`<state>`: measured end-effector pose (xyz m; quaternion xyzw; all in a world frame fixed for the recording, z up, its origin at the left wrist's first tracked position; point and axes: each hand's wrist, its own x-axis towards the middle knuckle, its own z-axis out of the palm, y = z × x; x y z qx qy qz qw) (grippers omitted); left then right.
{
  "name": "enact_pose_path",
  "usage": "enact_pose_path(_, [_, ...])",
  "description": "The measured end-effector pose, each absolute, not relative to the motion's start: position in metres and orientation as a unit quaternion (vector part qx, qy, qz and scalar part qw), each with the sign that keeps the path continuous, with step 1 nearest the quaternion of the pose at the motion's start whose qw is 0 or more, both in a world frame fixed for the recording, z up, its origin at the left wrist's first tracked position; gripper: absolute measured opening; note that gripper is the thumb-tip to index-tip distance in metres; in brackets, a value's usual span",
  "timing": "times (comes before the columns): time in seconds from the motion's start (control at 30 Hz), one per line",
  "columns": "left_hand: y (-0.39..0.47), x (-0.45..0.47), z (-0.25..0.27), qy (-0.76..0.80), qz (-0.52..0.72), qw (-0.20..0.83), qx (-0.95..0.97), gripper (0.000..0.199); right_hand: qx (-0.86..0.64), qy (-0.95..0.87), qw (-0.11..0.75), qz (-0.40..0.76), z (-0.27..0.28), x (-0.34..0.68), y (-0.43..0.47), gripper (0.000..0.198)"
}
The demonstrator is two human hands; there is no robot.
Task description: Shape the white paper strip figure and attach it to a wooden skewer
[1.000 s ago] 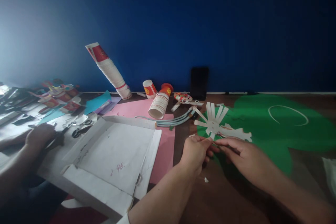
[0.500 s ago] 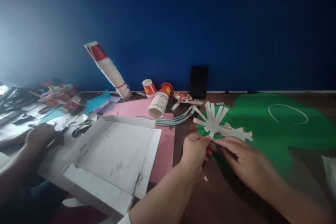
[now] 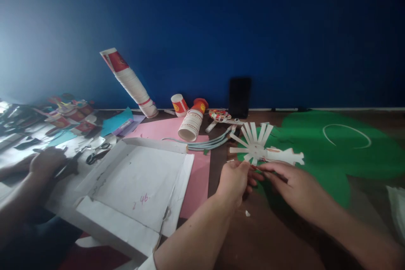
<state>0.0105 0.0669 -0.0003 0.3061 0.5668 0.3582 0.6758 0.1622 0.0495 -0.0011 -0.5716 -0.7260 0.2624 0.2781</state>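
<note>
A white paper piece cut into strips point(image 3: 255, 150), splayed like a flower around a round middle, stands up between my hands. My left hand point(image 3: 233, 180) is closed, pinching the piece at its lower edge between thumb and fingers. Close to the same lower edge, the fingertips of my right hand point(image 3: 292, 182) are pressed together on a strip; a bit of red shows between the two hands. Just behind my right fingers lies a white paper cutout point(image 3: 283, 156) with an uneven outline. My fingers hide the lowest strips.
Left of my arms sits a white box lid point(image 3: 144, 190) on pink paper point(image 3: 199, 181). Paper cups point(image 3: 191, 124), a tall leaning cup stack point(image 3: 133, 86) and a dark phone point(image 3: 239, 98) line the wall. Green paper point(image 3: 335, 156) lies right. Another person's hand point(image 3: 47, 162) is at far left near scissors point(image 3: 98, 152).
The strip-cut piece has turned and tilted a little between my hands, so its strips fan out at new angles. My right fingertips have shifted slightly along its lower edge.
</note>
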Motion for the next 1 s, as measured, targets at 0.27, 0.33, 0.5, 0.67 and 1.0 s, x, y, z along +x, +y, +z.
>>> enact_pose_path(0.27, [0.064,0.01,0.0,0.585,0.323,0.653,0.355,0.019,-0.572,-0.671,0.217,0.419,-0.002,0.173,0.058,0.034])
enact_pose_path(0.33, [0.064,0.01,0.002,0.589,0.315,0.657,0.349,0.017,-0.564,-0.673,0.214,0.428,-0.003,0.175,0.06,0.035])
enact_pose_path(0.5, [0.066,0.009,0.002,0.58,0.311,0.667,0.349,0.017,-0.555,-0.683,0.219,0.421,0.001,0.174,0.06,0.032])
enact_pose_path(0.67, [0.067,0.009,0.005,0.577,0.34,0.667,0.326,0.015,-0.563,-0.704,0.249,0.354,-0.001,0.171,0.057,0.03])
enact_pose_path(1.0, [0.066,0.009,-0.002,0.567,0.362,0.666,0.322,0.015,-0.523,-0.775,0.294,0.196,-0.008,0.169,0.049,0.027])
